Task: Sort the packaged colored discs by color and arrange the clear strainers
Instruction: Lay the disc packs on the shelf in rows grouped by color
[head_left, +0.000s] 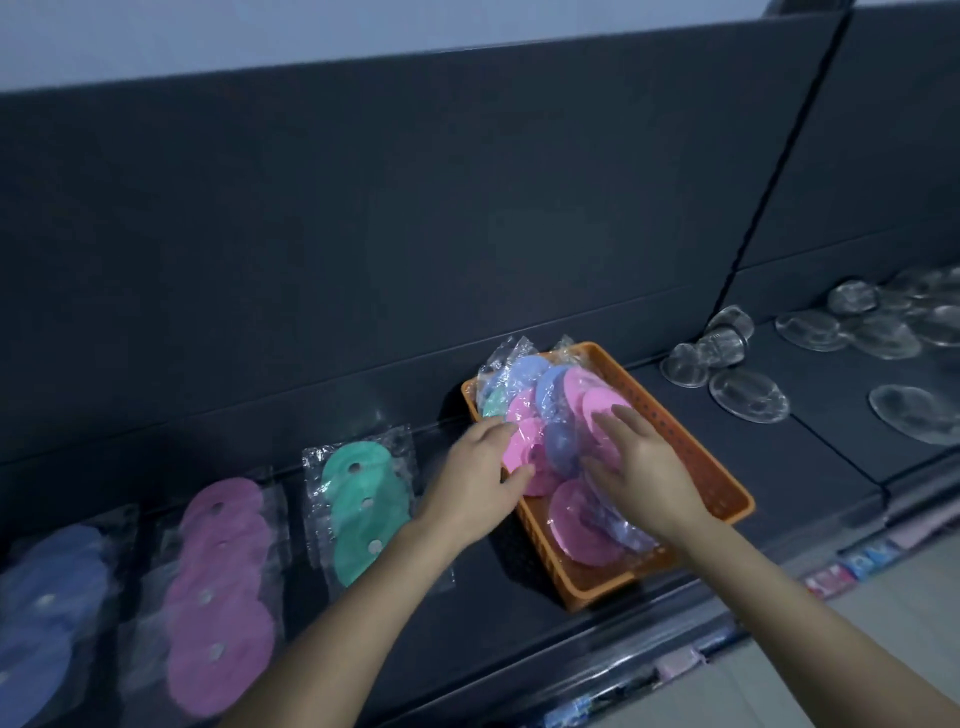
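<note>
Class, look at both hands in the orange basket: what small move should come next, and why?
Probably lift out the pink disc the left hand pinches and lay it on the pink row; the right hand rests flat on the others in the basket.

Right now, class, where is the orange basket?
In the head view, the orange basket sits right of centre, between the green discs on its left and the clear strainers on its right.

Basket (701, 462): orange, perforated
Basket discs (576, 514): pink, blue, teal
Left stack (47, 597): blue
Middle stack (221, 597): pink
Right stack (363, 514): teal
Strainers (748, 395): clear
</note>
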